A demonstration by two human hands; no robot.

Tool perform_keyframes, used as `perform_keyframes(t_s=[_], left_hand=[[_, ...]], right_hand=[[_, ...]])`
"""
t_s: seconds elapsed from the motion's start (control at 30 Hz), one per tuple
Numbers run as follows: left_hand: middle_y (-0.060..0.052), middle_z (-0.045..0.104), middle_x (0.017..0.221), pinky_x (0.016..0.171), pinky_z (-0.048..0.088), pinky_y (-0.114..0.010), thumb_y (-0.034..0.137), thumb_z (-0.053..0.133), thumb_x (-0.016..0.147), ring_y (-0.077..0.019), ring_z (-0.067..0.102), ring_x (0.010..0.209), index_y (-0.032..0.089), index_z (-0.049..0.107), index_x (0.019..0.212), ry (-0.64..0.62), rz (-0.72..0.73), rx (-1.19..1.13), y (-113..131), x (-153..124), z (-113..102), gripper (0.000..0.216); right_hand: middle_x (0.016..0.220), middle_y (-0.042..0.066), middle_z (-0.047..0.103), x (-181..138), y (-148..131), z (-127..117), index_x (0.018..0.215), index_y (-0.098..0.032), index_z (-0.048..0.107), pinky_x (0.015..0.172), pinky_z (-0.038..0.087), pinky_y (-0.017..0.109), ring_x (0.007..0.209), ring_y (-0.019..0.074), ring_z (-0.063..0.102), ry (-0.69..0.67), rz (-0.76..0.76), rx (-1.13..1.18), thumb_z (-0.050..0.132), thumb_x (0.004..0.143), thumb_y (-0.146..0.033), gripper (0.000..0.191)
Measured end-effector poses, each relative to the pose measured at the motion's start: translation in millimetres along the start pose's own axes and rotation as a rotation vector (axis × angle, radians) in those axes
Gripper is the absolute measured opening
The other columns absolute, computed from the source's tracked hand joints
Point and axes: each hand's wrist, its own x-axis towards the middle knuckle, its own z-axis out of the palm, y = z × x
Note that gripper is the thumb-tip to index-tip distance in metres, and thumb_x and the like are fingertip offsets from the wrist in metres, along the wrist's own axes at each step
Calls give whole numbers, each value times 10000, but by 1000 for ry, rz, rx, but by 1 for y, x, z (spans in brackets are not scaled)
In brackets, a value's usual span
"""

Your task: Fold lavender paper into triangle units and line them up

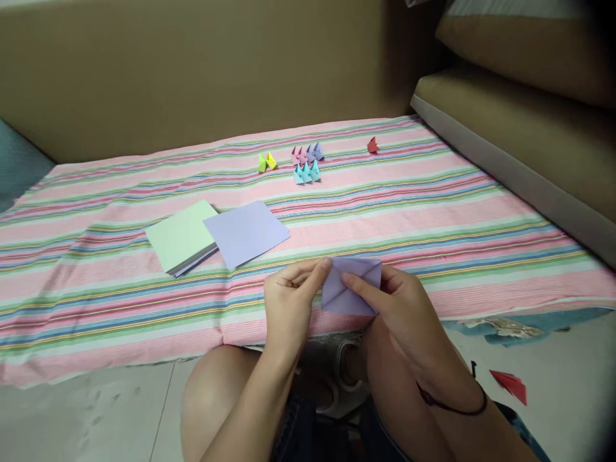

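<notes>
A partly folded lilac paper point(353, 285) is held between both hands just above the near edge of the striped cloth. My left hand point(289, 301) pinches its left side with thumb and fingers closed. My right hand point(407, 308) grips its right side, the index finger pressing across the folded flaps. A flat lilac sheet point(246, 232) lies on the cloth to the left, overlapping a stack of paper with a pale green sheet point(180, 235) on top.
Small folded paper pieces sit farther back on the striped cloth point(433, 212): yellow-green ones point(266, 162), a pink, lilac and blue cluster point(307, 162), one red point(372, 146). A red folded paper point(511, 385) lies on the floor at right. Brown cushions stand behind and right.
</notes>
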Motion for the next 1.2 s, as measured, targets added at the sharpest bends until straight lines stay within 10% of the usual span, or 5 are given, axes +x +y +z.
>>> perform_keyframes(t_s=[1.2], left_hand=[[-35,742,714,629,511,-230,305,775,665,-150,660,682,172,766,720,-38,-35,41,-4,4,-1,145]], right_hand=[[525,-56,410,6,-16,-8,539,-182,522,439,311,217,472,73,356,69,-11,117,741,700,-418,360]])
